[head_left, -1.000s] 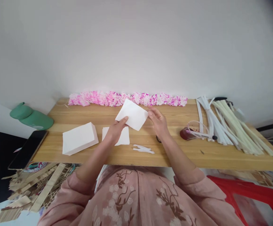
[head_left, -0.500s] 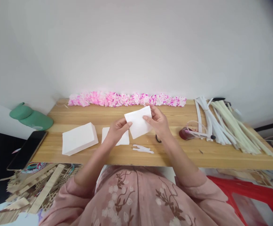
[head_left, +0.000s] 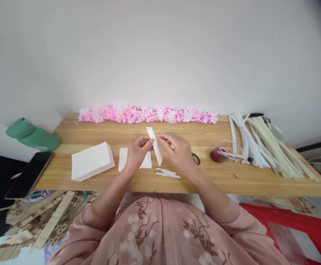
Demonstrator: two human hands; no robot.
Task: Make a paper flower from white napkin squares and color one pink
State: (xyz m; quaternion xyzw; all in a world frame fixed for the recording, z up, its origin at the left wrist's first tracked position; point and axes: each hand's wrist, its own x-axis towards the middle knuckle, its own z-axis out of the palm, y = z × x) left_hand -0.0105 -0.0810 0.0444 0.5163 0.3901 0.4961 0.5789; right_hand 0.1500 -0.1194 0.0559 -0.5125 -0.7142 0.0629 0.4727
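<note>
Both my hands hold one white paper sheet [head_left: 154,147] above the middle of the wooden table [head_left: 221,182]; the sheet is turned nearly edge-on, so it looks like a narrow strip. My left hand [head_left: 137,151] pinches its left side and my right hand [head_left: 177,150] pinches its right side. Under my left hand a few loose white sheets [head_left: 124,159] lie flat. A thick stack of white paper [head_left: 91,161] sits to the left. Small white paper scraps [head_left: 168,173] lie just in front of my right hand.
A row of pink and white paper flowers [head_left: 149,115] lines the back edge. White and cream sticks [head_left: 268,145] lie at the right beside a dark red dish [head_left: 217,155]. Black scissors [head_left: 196,158] peek out past my right hand. A green cap [head_left: 31,135] and a phone [head_left: 29,175] sit left.
The sheet went from held flat and wide to turned nearly edge-on. My right hand took hold of it, and both hands drew closer together and slightly nearer me.
</note>
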